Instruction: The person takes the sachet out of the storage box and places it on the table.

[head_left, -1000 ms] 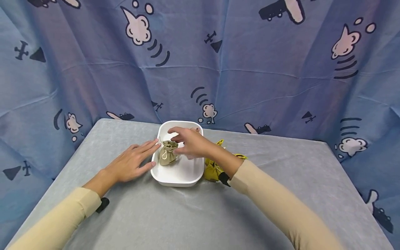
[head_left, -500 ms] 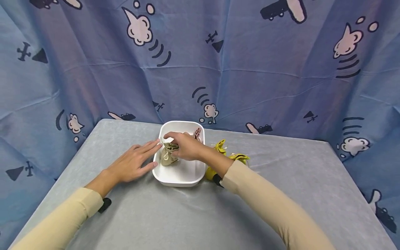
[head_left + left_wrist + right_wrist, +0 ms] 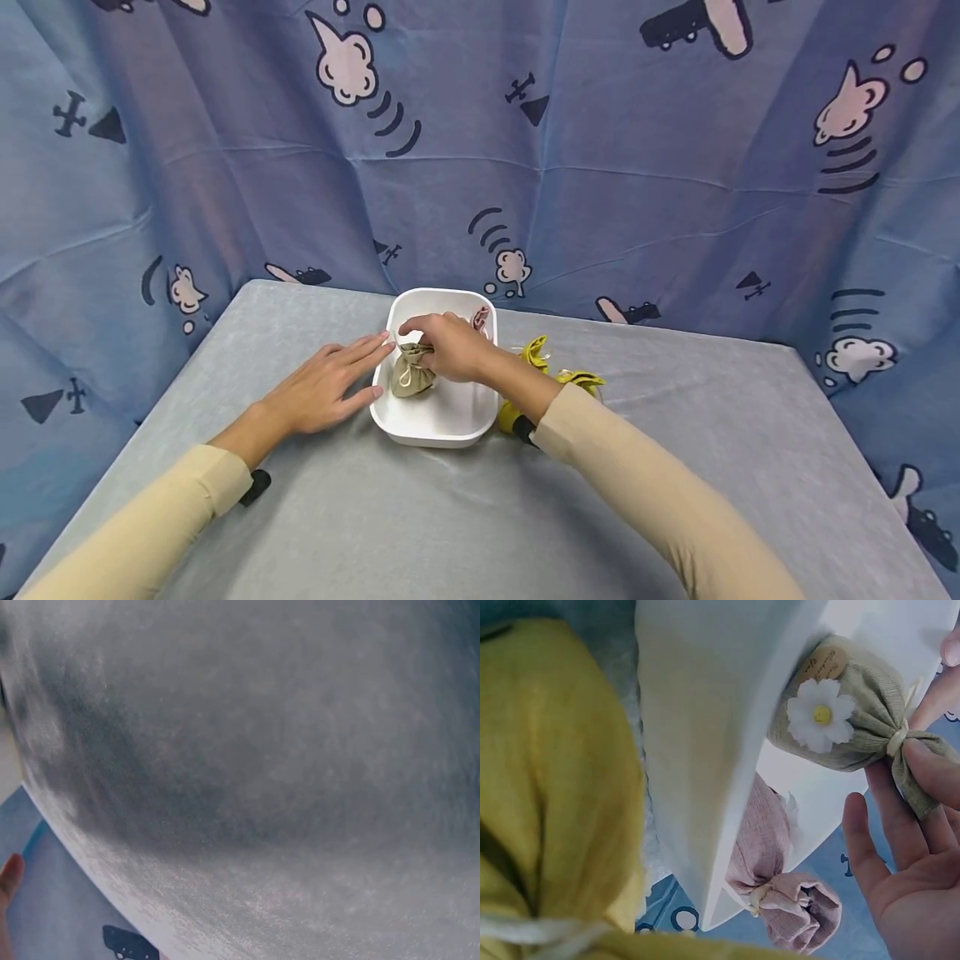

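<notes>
My right hand point(image 3: 456, 350) pinches the gathered neck of a small olive-green drawstring sachet point(image 3: 410, 380) between thumb and fingers. The sachet sits inside a white plastic tub point(image 3: 435, 440), by its left wall. Seen from the right wrist, it bears a white artificial flower point(image 3: 821, 715) and a round tan label point(image 3: 826, 663). My left hand point(image 3: 322, 387) lies at the tub's left side, fingers extended, fingertips at the rim. A pink sachet point(image 3: 759, 836) is also in the tub, at the far right, partly hidden in the head view by my right hand.
Yellow drawstring sachets point(image 3: 580, 381) stand right of the tub, partly under my right forearm; one point(image 3: 555, 765) looms close in the right wrist view. A grey cloth covers the table point(image 3: 420, 525). A blue patterned curtain point(image 3: 600, 167) hangs behind.
My right hand has closed from loosely spread fingers beside the olive-green sachet onto its neck. The pink sachet has come into fuller view. My left hand stays at the tub's rim.
</notes>
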Motion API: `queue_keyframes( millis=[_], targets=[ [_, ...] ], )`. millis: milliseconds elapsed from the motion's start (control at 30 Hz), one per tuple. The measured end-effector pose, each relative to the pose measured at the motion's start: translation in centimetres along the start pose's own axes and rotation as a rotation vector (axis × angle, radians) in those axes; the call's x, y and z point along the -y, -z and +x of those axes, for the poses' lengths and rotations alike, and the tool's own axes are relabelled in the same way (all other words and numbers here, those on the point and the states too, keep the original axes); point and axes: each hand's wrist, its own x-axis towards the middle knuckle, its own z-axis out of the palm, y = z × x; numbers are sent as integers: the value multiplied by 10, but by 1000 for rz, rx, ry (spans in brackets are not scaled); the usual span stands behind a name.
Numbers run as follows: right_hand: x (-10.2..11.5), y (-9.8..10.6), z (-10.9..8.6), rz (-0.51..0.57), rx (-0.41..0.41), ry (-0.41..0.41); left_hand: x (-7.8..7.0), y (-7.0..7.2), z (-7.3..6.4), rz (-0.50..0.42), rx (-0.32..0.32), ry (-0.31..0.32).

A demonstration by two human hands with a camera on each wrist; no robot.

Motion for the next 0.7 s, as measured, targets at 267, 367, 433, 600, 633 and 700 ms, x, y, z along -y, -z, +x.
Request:
queue_keyframes(
  millis=[267, 367, 433, 600, 633, 700],
  targets=[
    [3, 7, -2, 22, -23, 12, -1, 0, 0, 2, -6, -1],
    [4, 11, -5, 23, -47, 29, -1, 0, 0, 4, -10, -4],
    [4, 15, -7, 15, -67, 45, -2, 0, 0, 6, -11, -5],
    [9, 30, -11, 3, -132, 96, -2, 1, 1, 12, -16, -14],
    [10, 34, -12, 10, -146, 106, -2, 1, 1, 13, -16, -14],
    [12, 40, -15, 22, -173, 122, -2, 0, 1, 17, -16, -16]
  ],
)
